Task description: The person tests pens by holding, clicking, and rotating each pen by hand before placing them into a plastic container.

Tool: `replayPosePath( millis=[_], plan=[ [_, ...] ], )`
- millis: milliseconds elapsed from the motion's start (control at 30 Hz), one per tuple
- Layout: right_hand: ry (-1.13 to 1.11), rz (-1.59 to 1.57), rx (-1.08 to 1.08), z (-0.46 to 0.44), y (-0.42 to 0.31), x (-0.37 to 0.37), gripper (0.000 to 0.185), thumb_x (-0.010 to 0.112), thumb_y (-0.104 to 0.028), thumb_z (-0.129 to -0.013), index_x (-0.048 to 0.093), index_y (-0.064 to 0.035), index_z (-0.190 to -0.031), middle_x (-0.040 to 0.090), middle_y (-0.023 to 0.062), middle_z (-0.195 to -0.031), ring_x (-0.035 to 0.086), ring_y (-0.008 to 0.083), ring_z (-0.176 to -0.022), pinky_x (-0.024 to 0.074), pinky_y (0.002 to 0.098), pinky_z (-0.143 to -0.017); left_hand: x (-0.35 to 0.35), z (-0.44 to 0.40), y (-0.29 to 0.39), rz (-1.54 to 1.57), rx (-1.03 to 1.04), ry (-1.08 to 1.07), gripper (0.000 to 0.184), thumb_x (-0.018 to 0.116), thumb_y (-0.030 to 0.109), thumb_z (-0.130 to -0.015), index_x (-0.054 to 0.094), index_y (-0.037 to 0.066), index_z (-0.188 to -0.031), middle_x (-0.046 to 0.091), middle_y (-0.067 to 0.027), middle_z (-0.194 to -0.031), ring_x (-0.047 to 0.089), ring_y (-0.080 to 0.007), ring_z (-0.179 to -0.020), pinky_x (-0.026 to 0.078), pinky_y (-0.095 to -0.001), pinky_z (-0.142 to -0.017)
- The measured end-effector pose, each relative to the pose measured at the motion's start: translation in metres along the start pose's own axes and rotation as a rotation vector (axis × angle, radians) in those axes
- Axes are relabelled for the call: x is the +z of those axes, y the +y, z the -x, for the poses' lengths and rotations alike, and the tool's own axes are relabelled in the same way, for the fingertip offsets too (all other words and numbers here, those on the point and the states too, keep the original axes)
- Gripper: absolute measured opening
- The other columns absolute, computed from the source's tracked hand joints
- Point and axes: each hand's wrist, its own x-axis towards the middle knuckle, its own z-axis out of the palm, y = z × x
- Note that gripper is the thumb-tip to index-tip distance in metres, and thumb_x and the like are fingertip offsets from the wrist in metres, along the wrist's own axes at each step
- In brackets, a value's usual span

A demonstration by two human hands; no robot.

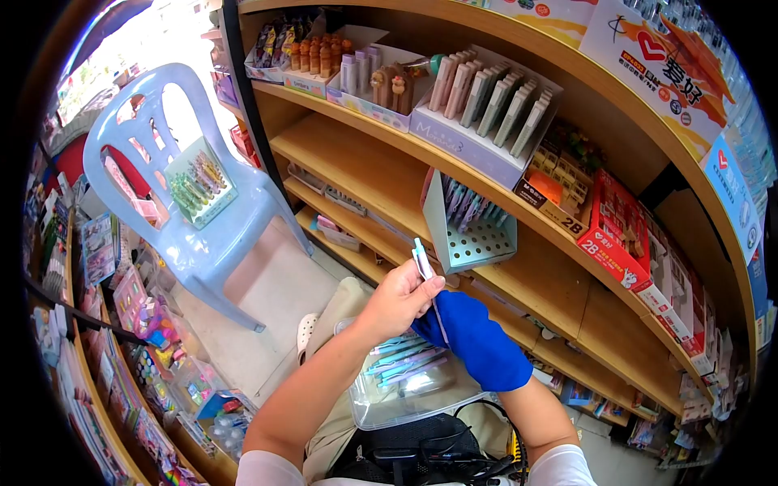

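Observation:
My left hand (pixel 405 296) pinches a pale pen (pixel 421 257) with a light-blue top, held upright. A blue cloth (pixel 478 338) covers my right hand (pixel 444 320), which is against the lower part of the pen; its fingers are hidden under the cloth. Below both hands, a clear plastic tub (pixel 365 415) in my lap holds several light-blue and lilac pens (pixel 409 366). Just beyond the hands, a pale green box (pixel 478 255) with holes stands tilted on the shelf with several pens inside.
A blue plastic chair (pixel 243 212) at the left carries a box of pens (pixel 201 185). Wooden shelves (pixel 348 162) curve along the right, with boxed stationery (pixel 478 144) on the upper board. Crowded goods line the far left. Black straps and a cable lie near my lap.

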Motion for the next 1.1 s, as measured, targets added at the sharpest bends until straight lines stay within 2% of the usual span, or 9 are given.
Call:
replayPosePath(
  millis=[67, 367, 467, 667, 733, 867, 967, 1067, 1100],
  plan=[
    [0.05, -0.29, -0.133, 0.012, -0.008, -0.01, 0.022, 0.049, -0.018, -0.086, 0.054, -0.0044, -0.101, 0.061, 0.013, -0.09, 0.06, 0.0284, -0.082, 0.0457, 0.0353, -0.071, 0.0, 0.001, 0.002, 0.032, -0.012, -0.016, 0.016, 0.055, 0.023, -0.088, 0.047, 0.009, -0.086, 0.042, 0.0035, -0.065, 0.037, -0.0045, -0.054, 0.028, -0.0186, -0.046],
    [0.114, -0.404, -0.232, 0.021, -0.019, -0.021, 0.024, 0.043, -0.013, -0.085, 0.055, -0.0003, -0.102, 0.058, 0.0128, -0.084, 0.056, 0.0264, -0.078, 0.044, 0.0319, -0.072, -0.005, 0.002, 0.0, 0.165, -0.024, -0.021, 0.018, 0.054, 0.023, -0.089, 0.047, 0.007, -0.084, 0.043, 0.0014, -0.067, 0.038, -0.0052, -0.055, 0.029, -0.0186, -0.047],
    [0.028, -0.337, -0.062, 0.023, -0.015, -0.025, 0.026, 0.04, -0.019, -0.09, 0.053, -0.002, -0.105, 0.059, 0.0096, -0.093, 0.054, 0.0156, -0.08, 0.0424, 0.0262, -0.074, -0.006, 0.004, 0.004, 0.199, 0.003, -0.008, 0.019, 0.054, 0.024, -0.088, 0.047, 0.007, -0.084, 0.044, 0.0013, -0.068, 0.038, -0.0053, -0.056, 0.029, -0.0184, -0.048],
    [0.167, -0.522, -0.145, 0.025, -0.013, -0.011, 0.027, 0.039, -0.021, -0.09, 0.055, -0.0027, -0.102, 0.058, 0.0111, -0.083, 0.055, 0.0184, -0.073, 0.0438, 0.0284, -0.067, -0.009, 0.005, 0.007, 0.136, 0.034, 0.054, 0.016, 0.055, 0.021, -0.088, 0.048, 0.007, -0.084, 0.044, 0.0023, -0.067, 0.038, -0.005, -0.054, 0.029, -0.018, -0.048],
    [0.055, -0.549, -0.006, 0.013, 0.0, -0.005, 0.024, 0.041, -0.019, -0.089, 0.055, -0.0024, -0.098, 0.058, 0.012, -0.081, 0.056, 0.0218, -0.07, 0.0445, 0.0316, -0.063, -0.006, 0.005, 0.009, 0.088, 0.047, 0.091, 0.014, 0.056, 0.019, -0.087, 0.048, 0.007, -0.085, 0.045, 0.0032, -0.067, 0.037, -0.0045, -0.053, 0.029, -0.018, -0.047],
    [0.008, 0.268, 0.009, 0.003, -0.032, -0.012, 0.017, 0.044, -0.016, -0.086, 0.054, -0.003, -0.091, 0.058, 0.0133, -0.078, 0.059, 0.0275, -0.069, 0.0449, 0.0369, -0.058, 0.003, 0.0, 0.003, -0.043, 0.097, 0.192, 0.011, 0.056, 0.016, -0.086, 0.05, 0.007, -0.089, 0.047, 0.0045, -0.068, 0.038, -0.0028, -0.054, 0.029, -0.0176, -0.048],
    [0.158, 0.392, -0.343, -0.002, 0.003, 0.008, 0.014, 0.047, -0.014, -0.084, 0.054, -0.004, -0.089, 0.058, 0.0149, -0.076, 0.058, 0.0301, -0.069, 0.0447, 0.0396, -0.055, 0.003, -0.002, -0.004, -0.124, 0.113, 0.211, 0.011, 0.057, 0.016, -0.086, 0.051, 0.007, -0.09, 0.048, 0.0045, -0.069, 0.039, -0.0023, -0.055, 0.03, -0.0167, -0.049],
    [0.077, 0.431, -0.143, 0.0, -0.01, 0.002, 0.012, 0.047, -0.014, -0.083, 0.054, -0.005, -0.087, 0.058, 0.0148, -0.075, 0.058, 0.0293, -0.066, 0.0446, 0.0378, -0.054, 0.003, 0.001, 0.001, -0.087, 0.083, 0.127, 0.012, 0.057, 0.017, -0.086, 0.052, 0.007, -0.089, 0.048, 0.0041, -0.07, 0.039, -0.0028, -0.057, 0.031, -0.0166, -0.051],
    [0.095, 0.183, -0.028, -0.001, -0.011, 0.004, 0.017, 0.048, -0.021, -0.084, 0.055, -0.0054, -0.086, 0.057, 0.0129, -0.07, 0.057, 0.0256, -0.062, 0.0435, 0.035, -0.051, 0.001, 0.002, 0.004, -0.056, 0.066, 0.086, 0.012, 0.057, 0.018, -0.086, 0.053, 0.007, -0.089, 0.048, 0.0039, -0.07, 0.04, -0.003, -0.057, 0.031, -0.0167, -0.052]
  ],
)
